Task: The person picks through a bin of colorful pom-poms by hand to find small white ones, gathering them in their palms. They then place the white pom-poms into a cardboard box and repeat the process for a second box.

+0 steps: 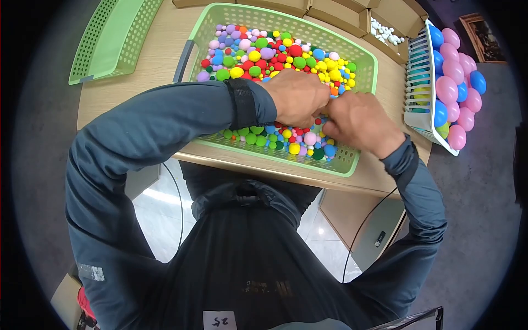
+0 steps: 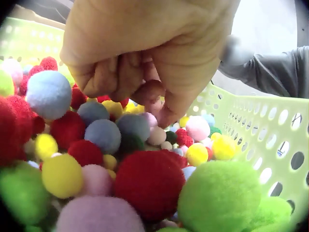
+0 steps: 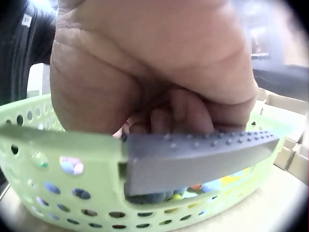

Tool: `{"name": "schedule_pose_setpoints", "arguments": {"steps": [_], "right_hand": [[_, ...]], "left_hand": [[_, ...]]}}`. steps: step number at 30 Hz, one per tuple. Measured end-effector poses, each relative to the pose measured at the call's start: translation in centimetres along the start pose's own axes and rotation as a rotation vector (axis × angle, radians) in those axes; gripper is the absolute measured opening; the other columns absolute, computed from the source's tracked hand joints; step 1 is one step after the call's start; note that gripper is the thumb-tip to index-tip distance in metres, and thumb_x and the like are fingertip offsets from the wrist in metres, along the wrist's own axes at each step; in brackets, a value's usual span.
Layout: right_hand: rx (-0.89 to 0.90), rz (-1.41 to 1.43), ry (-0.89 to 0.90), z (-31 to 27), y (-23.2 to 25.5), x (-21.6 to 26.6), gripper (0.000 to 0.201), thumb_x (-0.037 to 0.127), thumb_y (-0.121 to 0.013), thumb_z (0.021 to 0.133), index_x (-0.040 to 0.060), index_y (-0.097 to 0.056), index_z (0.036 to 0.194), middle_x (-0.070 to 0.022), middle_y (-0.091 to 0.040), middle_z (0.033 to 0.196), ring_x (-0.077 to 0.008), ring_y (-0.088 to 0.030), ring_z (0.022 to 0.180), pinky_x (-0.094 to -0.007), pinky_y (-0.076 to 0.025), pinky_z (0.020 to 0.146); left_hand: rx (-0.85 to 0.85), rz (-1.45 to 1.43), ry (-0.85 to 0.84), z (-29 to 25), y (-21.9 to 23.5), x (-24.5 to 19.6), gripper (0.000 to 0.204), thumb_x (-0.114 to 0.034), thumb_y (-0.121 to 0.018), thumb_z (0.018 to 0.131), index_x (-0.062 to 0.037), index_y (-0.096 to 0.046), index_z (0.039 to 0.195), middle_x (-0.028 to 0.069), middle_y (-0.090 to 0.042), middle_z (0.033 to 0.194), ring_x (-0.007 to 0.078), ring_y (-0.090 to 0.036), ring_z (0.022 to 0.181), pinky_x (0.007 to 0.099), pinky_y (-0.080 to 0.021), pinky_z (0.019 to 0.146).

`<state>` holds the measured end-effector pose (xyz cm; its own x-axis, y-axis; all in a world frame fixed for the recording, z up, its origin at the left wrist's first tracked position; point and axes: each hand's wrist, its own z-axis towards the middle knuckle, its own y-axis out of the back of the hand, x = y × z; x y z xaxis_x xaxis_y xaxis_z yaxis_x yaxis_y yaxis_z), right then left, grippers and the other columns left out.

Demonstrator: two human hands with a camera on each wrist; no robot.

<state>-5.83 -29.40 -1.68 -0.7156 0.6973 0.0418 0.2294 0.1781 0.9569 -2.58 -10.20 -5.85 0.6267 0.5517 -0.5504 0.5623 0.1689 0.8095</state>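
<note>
Many fuzzy pom-poms (image 1: 264, 53) in mixed colours and sizes fill a light green perforated basket (image 1: 367, 71). My left hand (image 1: 297, 98) reaches down among them with curled fingers. In the left wrist view, a small lilac pom-pom (image 2: 150, 119) and a pale pink pom-pom (image 2: 157, 136) show right at its thumb tip. My right hand (image 1: 363, 122) is close beside it, over the basket's right part. Its fingers (image 3: 190, 111) are curled inward, partly behind the basket's grey handle (image 3: 203, 159). I cannot tell what either hand holds between its fingers.
A second green basket (image 1: 118, 38) lies at the table's left. Cardboard trays (image 1: 335, 19) line the back, one with white balls (image 1: 385, 33). At right stands a white basket (image 1: 421, 82) of balloons (image 1: 454, 71). The table's front edge (image 1: 275, 175) runs before my body.
</note>
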Motion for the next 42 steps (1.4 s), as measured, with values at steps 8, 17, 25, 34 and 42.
{"name": "schedule_pose_setpoints", "arguments": {"steps": [8, 17, 25, 34, 42], "right_hand": [[0.171, 2.184, 0.005, -0.1, 2.0, -6.7, 0.029, 0.025, -0.042, 0.099, 0.0018, -0.055, 0.088, 0.0004, -0.042, 0.062, -0.0107, -0.034, 0.051, -0.0233, -0.031, 0.046], [0.023, 1.683, -0.332, 0.5, 2.7, -5.4, 0.028, 0.021, -0.055, 0.098, -0.0004, -0.065, 0.083, 0.0055, -0.047, 0.064, -0.0083, -0.038, 0.052, -0.0255, -0.036, 0.050], [0.005, 0.208, -0.129, 2.0, 0.0, -2.3, 0.011, 0.010, -0.071, 0.081, 0.0074, -0.077, 0.089, -0.0158, -0.074, 0.085, -0.0362, -0.071, 0.086, -0.0472, -0.057, 0.077], [0.051, 0.167, -0.158, 2.6, -0.6, -2.2, 0.010, 0.010, -0.074, 0.082, 0.0065, -0.076, 0.091, -0.0158, -0.073, 0.087, -0.0356, -0.070, 0.085, -0.0466, -0.056, 0.076], [0.007, 0.214, -0.084, 3.1, -1.4, -2.0, 0.007, 0.011, -0.072, 0.083, 0.0048, -0.073, 0.086, -0.0192, -0.071, 0.081, -0.0384, -0.070, 0.079, -0.0481, -0.056, 0.071]], "left_hand": [[0.001, -0.877, 0.292, -1.7, 3.5, 1.9, 0.022, -0.018, -0.063, 0.087, -0.0023, -0.061, 0.072, 0.0056, -0.062, 0.065, 0.0110, -0.049, 0.049, 0.0303, -0.041, 0.048], [0.098, -1.401, 0.484, -2.9, 3.6, 3.5, 0.014, -0.014, -0.057, 0.092, -0.0032, -0.062, 0.083, 0.0014, -0.059, 0.072, 0.0075, -0.038, 0.052, 0.0257, -0.030, 0.045], [0.031, -0.245, 0.036, -3.2, 1.6, 1.4, 0.010, -0.013, -0.074, 0.082, -0.0031, -0.076, 0.083, 0.0130, -0.070, 0.075, 0.0249, -0.071, 0.073, 0.0418, -0.053, 0.066], [-0.177, 0.118, 0.059, -3.9, 1.2, 1.1, 0.017, -0.007, -0.070, 0.080, -0.0095, -0.078, 0.095, 0.0132, -0.072, 0.086, 0.0334, -0.070, 0.088, 0.0475, -0.055, 0.072], [0.019, 0.011, 0.001, -4.1, 1.8, 0.3, 0.015, -0.006, -0.073, 0.078, -0.0080, -0.078, 0.093, 0.0126, -0.073, 0.084, 0.0326, -0.071, 0.085, 0.0458, -0.055, 0.071]]}}
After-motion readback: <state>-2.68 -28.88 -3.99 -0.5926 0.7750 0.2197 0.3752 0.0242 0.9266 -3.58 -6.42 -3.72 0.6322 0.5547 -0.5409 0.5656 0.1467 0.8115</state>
